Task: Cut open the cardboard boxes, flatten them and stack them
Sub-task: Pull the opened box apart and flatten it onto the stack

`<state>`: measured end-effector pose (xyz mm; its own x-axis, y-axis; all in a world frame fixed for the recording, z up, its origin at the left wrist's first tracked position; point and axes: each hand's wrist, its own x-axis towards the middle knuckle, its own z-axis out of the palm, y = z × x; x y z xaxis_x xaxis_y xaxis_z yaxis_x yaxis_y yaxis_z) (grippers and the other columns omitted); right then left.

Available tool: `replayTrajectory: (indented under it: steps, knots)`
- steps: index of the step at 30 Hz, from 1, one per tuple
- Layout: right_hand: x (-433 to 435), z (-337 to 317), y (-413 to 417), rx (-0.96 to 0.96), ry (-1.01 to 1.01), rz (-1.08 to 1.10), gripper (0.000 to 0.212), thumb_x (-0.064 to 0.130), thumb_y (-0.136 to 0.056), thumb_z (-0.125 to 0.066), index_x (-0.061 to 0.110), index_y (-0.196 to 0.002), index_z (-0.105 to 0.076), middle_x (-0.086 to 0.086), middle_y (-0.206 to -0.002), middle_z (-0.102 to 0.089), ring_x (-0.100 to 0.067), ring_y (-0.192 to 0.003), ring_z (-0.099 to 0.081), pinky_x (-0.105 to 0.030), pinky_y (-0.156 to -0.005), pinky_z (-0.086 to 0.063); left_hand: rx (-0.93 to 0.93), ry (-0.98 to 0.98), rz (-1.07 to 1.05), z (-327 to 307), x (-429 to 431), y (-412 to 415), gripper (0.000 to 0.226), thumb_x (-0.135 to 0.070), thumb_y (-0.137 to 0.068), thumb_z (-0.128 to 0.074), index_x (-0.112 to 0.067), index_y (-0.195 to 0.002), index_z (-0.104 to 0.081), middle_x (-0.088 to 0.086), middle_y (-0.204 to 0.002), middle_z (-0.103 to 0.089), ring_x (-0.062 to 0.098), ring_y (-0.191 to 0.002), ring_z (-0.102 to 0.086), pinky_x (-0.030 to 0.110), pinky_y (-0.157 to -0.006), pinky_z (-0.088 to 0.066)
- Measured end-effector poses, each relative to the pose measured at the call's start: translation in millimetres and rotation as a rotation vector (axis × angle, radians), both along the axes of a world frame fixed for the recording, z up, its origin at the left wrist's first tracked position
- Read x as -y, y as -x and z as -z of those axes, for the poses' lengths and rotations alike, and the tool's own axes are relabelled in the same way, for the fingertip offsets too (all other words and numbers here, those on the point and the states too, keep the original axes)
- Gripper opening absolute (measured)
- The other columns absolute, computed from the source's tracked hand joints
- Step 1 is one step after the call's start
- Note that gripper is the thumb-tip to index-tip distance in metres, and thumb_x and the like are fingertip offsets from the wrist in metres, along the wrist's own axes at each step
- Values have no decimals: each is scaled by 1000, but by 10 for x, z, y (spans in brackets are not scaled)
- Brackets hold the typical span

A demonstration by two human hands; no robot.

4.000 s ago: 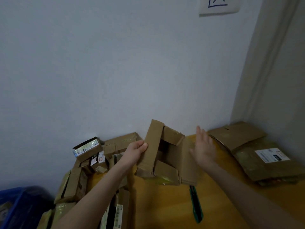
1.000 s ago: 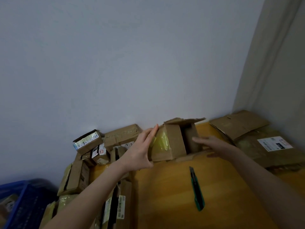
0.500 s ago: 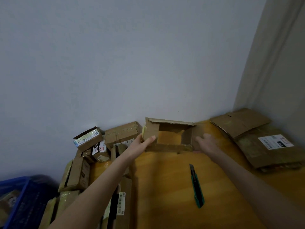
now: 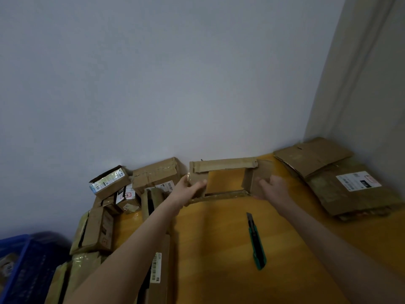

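Now pinching left wall of cardboard box (image 4: 223,165) with left hand (image 4: 190,190); right hand (image 4: 272,189) on right end, grip unclear. Long axis left-right, hollow facing up.

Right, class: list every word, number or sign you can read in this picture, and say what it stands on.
No text here can be read.
White shipping label on the flattened stack: blurred.
Barcode sticker on the near box: digits too small.
Blue-and-white label on the small tilted box: blurred.
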<state>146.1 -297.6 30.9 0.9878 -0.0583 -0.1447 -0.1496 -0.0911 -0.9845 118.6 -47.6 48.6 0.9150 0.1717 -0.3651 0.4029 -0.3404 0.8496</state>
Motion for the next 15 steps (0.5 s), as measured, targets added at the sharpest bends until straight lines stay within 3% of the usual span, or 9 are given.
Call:
replayTrajectory:
  steps: [3,6,10,12,14,15]
  knots:
    - [-60,-5,31,9,-22,-98,16,8,-97,-53,13,-82,-59,-10,-88,-61,-22,-81,-62,-24,-52,-57,30,-260,-79,106,51,-50,83,-45,-77,-76,-11,-141,-36,9,-133,-53,29,-119,-54,42,-94,-52]
    - [-82,16,44,4,-54,-139,13,8,-97,-54,12,-88,-62,-12,-94,-62,-20,-82,-62,-24,-54,-57,33,-399,-98,166,24,-44,67,-32,-82,-74,-9,-136,-41,10,-124,-58,27,-111,-59,44,-92,-53]
    - [-6,80,-20,-92,-213,55,6,8,-96,-55,6,-100,-59,-16,-105,-60,-24,-89,-63,-23,-53,-56,63,-47,21,175,-78,43,42,-17,-95,-54,-8,-135,-47,8,-117,-60,22,-102,-62,33,-82,-56]
    - [87,109,-79,-156,-400,147,20,7,-96,-54,1,-116,-53,-16,-115,-57,-28,-99,-61,-29,-59,-57,36,239,-93,188,-194,73,31,-19,-99,-43,-7,-125,-54,17,-129,-55,27,-111,-58,35,-86,-53]
    - [157,128,-98,-187,-554,150,24,3,-97,-50,5,-121,-52,-13,-118,-58,-27,-102,-61,-33,-66,-57,-89,490,-197,215,-266,63,48,-42,-100,-38,-9,-133,-50,21,-145,-41,37,-127,-46,51,-98,-45]
    - [164,138,-97,-191,-620,131,26,0,-97,-49,8,-121,-53,-12,-116,-60,-26,-103,-61,-35,-68,-58,-166,569,-238,227,-269,52,63,-55,-98,-36,-11,-142,-42,22,-150,-33,42,-132,-39,56,-97,-44]
